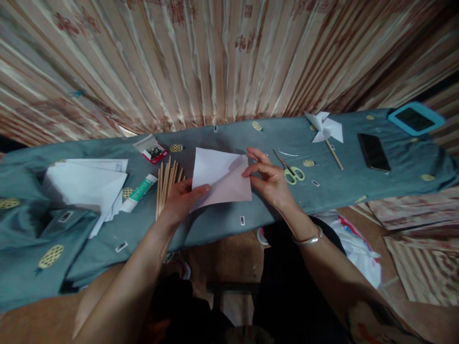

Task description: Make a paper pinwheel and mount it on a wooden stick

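Observation:
A white sheet of paper (222, 179) is held up over the cloth-covered table, slightly curved. My left hand (183, 198) grips its lower left edge, thumb on top and fingers beneath. At the right edge, my right hand (266, 177) pinches the paper between thumb and fingers, the other fingers raised. Beside my left hand lies a bundle of thin wooden sticks (166, 184), partly covered by that hand. Just right of my right hand are scissors (291, 171) with pale green handles.
A stack of white paper (86, 184), a glue stick (139, 192) and a small red box (154, 150) lie left. Toward the right are a white paper pinwheel (326, 129) on a stick, a black phone (373, 151) and a blue-framed tablet (416, 118). A curtain (215, 62) hangs behind.

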A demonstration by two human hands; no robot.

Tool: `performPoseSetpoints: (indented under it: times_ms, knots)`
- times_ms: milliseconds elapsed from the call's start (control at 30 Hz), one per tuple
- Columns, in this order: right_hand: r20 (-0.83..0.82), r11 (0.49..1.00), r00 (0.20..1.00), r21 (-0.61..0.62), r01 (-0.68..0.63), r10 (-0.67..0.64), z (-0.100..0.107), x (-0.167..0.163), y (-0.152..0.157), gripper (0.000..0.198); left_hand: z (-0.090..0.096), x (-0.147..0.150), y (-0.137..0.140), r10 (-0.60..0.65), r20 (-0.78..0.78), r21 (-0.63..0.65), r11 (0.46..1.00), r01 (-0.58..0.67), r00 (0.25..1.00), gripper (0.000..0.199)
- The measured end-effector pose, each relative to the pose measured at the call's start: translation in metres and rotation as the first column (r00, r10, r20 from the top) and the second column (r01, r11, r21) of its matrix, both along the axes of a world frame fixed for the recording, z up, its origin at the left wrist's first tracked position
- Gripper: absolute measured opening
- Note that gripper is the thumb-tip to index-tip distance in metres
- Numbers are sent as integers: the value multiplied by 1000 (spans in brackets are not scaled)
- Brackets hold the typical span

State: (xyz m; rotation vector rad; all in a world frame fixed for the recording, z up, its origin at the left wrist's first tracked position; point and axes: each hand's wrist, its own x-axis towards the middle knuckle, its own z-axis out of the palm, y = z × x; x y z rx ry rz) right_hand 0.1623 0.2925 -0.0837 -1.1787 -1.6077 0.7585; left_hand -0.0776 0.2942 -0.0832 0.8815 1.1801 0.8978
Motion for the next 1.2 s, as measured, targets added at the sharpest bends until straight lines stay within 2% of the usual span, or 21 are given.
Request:
performPoseSetpoints:
  times_ms: [200, 300, 367, 400, 467, 500, 567, 667, 733, 767, 800, 833, 900, 933, 967, 1033, 1100, 1200]
  knots:
    - [137, 999, 990, 8, 42, -43, -4, 12, -5, 22, -4, -2, 7, 44, -13, 83, 996, -43, 999, 45]
    - [291, 975, 930, 61, 216, -224, 1, 37, -5, 25, -5, -3, 11, 109, -58, 160, 982, -98, 992, 43]
    - [521, 928, 785, 43, 369, -336, 7, 59, -7, 26, -5, -4, 13, 147, -82, 215, 968, -127, 986, 42]
    - [658, 895, 670, 13, 446, -344, 10, 70, -8, 25, -5, -5, 14, 161, -92, 238, 962, -136, 983, 43]
    - [860, 824, 430, -21, 566, -274, 12, 88, -10, 25, -3, -6, 15, 185, -111, 276, 950, -149, 976, 44]
    - [910, 808, 354, -35, 588, -217, 12, 93, -11, 25, -2, -7, 16, 194, -125, 300, 942, -149, 973, 45]
    - [954, 803, 264, -46, 595, -141, 10, 98, -12, 28, -1, -8, 17, 213, -153, 356, 923, -147, 965, 45]
    - [963, 814, 229, -17, 580, -144, 5, 98, -10, 34, 0, -10, 18, 226, -177, 404, 904, -139, 958, 45]
    - [948, 809, 264, -13, 588, -177, 3, 97, -9, 34, 0, -12, 19, 240, -193, 410, 901, -144, 951, 47]
    - [925, 802, 320, -28, 596, -205, 3, 96, -9, 32, -1, -13, 20, 251, -203, 416, 897, -149, 947, 48]
    - [878, 798, 415, -66, 599, -239, 3, 94, -9, 30, -1, -15, 21, 265, -208, 427, 891, -156, 942, 49]
    - [789, 798, 550, -134, 588, -273, 3, 91, -9, 29, 0, -16, 22, 280, -210, 442, 882, -165, 937, 49]
    - [455, 816, 838, -331, 474, -302, 5, 81, -11, 32, 0, -19, 24, 308, -199, 477, 860, -182, 930, 48]
    - [228, 827, 932, -434, 358, -283, 5, 73, -13, 36, 0, -20, 25, 318, -190, 490, 850, -192, 929, 48]
    - [21, 831, 967, -507, 228, -253, 6, 63, -16, 41, 1, -21, 26, 328, -180, 498, 843, -202, 927, 48]
    - [-253, 823, 943, -567, 35, -215, 7, 43, -21, 43, 2, -24, 28, 343, -168, 496, 840, -221, 924, 48]
    - [-381, 789, 911, -603, -114, -160, 6, 24, -26, 43, 4, -28, 29, 360, -163, 488, 839, -242, 919, 47]
    - [-451, 749, 891, -607, -266, -49, 2, 7, -30, 45, 9, -35, 29, 412, -192, 485, 829, -279, 890, 42]
